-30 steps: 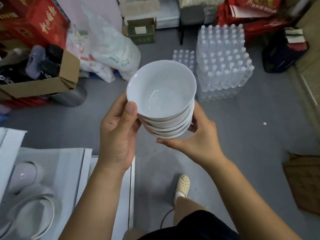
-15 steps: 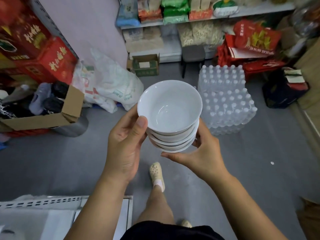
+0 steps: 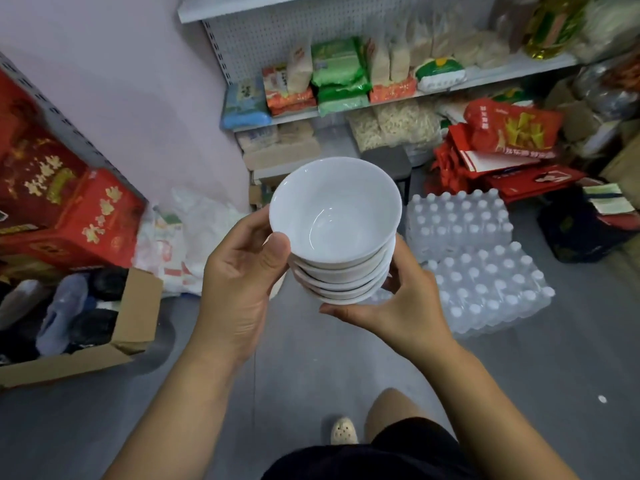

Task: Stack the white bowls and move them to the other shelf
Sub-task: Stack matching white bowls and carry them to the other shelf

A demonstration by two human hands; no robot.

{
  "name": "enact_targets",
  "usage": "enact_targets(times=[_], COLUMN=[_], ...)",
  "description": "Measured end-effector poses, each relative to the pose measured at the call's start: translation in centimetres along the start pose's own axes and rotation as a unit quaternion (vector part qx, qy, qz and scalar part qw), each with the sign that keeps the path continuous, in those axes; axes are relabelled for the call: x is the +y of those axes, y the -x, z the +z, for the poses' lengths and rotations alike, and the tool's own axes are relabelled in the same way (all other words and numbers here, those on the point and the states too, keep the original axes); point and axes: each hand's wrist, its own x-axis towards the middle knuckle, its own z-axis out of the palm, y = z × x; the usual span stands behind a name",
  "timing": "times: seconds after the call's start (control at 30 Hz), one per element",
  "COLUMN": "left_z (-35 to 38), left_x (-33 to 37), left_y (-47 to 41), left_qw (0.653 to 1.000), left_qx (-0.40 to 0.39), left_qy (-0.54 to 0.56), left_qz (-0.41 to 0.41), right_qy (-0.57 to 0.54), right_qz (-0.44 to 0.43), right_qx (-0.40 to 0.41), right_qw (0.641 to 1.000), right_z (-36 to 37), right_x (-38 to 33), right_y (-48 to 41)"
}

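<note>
Across the top of the frame runs a stocked shelf (image 3: 450,85). At centre, the stack of white bowls (image 3: 335,216) is gripped by the left hand (image 3: 239,292), fingers curled round its side, and the right hand (image 3: 401,310), fingers cupped beneath.

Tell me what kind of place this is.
Probably a small grocery shop's stockroom. Metal pegboard shelving holds bagged dry foods. Shrink-wrapped packs of bottled water sit on the floor, and red gift boxes are stacked at the left.
</note>
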Motion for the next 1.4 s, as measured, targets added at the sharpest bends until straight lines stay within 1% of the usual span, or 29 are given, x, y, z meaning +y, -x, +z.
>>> enact_targets(times=[0.17,0.47,0.6,0.8,0.97,1.2,1.3,1.4], left_z=[1.0,3.1,2.9,0.0,-4.2,-11.1,-13.0,-13.3], left_x=[-1.2,-2.1,-2.5,-3.8,-3.6,-1.9,-1.9,-2.7], left_y=[-8.7,-23.4,-27.8,-34.2,-42.2,-54.6,-59.0,-62.8], left_qw=[1.0,0.996,0.993,0.99,0.991,0.994,0.995,0.997], left_qx=[0.015,0.083,0.112,0.134,0.111,0.061,0.037,0.019], left_qy=[-0.01,0.006,0.02,-0.017,-0.06,-0.077,-0.081,-0.068], left_qz=[0.017,0.039,0.038,0.036,0.042,0.05,0.035,0.022], right_qy=[0.003,-0.002,-0.004,-0.007,-0.02,-0.026,-0.025,-0.016], right_qz=[-0.004,-0.015,-0.015,0.009,0.014,0.017,0.029,0.036], right_qx=[-0.002,-0.067,-0.09,-0.113,-0.089,-0.029,0.0,0.016], right_qw=[1.0,0.998,0.996,0.993,0.996,0.999,0.999,0.999], right_z=[-0.4,-2.0,-1.1,1.8,6.8,14.4,16.3,16.6], right_x=[2.7,6.9,8.3,11.1,13.0,14.2,14.7,15.4], right_y=[-8.7,-25.6,-30.6,-37.1,-44.1,-54.4,-57.5,-60.4])
